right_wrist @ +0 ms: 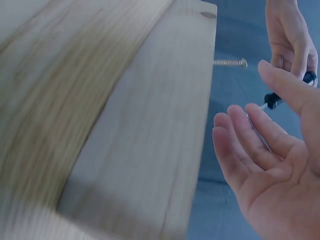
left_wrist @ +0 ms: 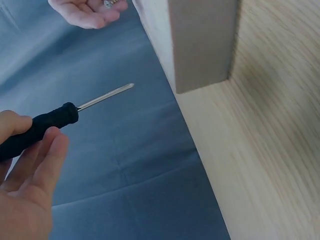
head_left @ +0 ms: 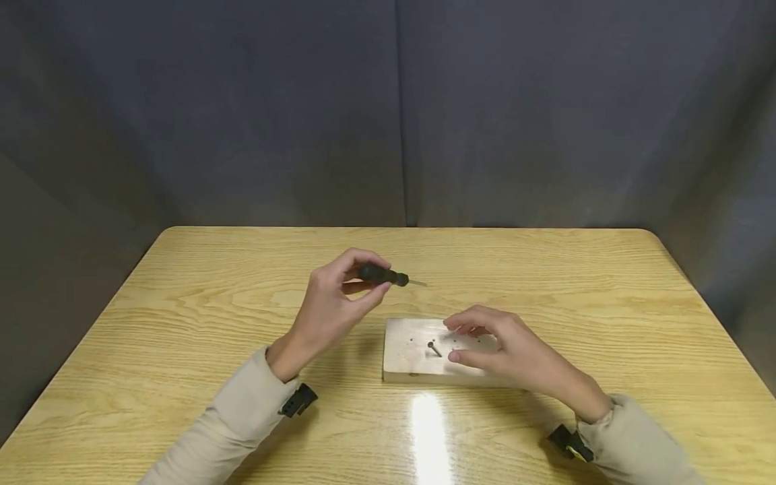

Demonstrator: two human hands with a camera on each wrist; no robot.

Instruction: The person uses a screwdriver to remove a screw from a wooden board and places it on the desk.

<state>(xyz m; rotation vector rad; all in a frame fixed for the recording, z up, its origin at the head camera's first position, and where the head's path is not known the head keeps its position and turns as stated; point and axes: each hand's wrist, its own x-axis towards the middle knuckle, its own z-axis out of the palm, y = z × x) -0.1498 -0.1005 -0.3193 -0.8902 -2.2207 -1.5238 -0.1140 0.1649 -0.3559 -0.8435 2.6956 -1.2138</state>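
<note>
So on the left side, the left hand (head_left: 330, 303) is up off the counter (head_left: 200, 323), fingers curled round the black handle of a small screwdriver (head_left: 383, 275), with the thin metal shaft pointing off to the right, out past the far edge of the wooden block (head_left: 412, 353). The tip isn't touching anything yet; it's in the air, near the block but apart from it.

Moving right: the pale block lies flat on the counter, a few small holes in its top face and one screw (head_left: 434, 347) sticking up out of it, leaning a bit rather than dead upright. The right hand (head_left: 509, 350) hovers over the block's right part, fingers loose and spread, holding nothing; can't quite tell if it's resting on the wood.

What I'd worry about: that screw is tilted and looks barely started, so a tip that lands off-centre could slip out of the head or knock it over. And with nothing pinning the block, it might skid on that shiny counter.
</note>
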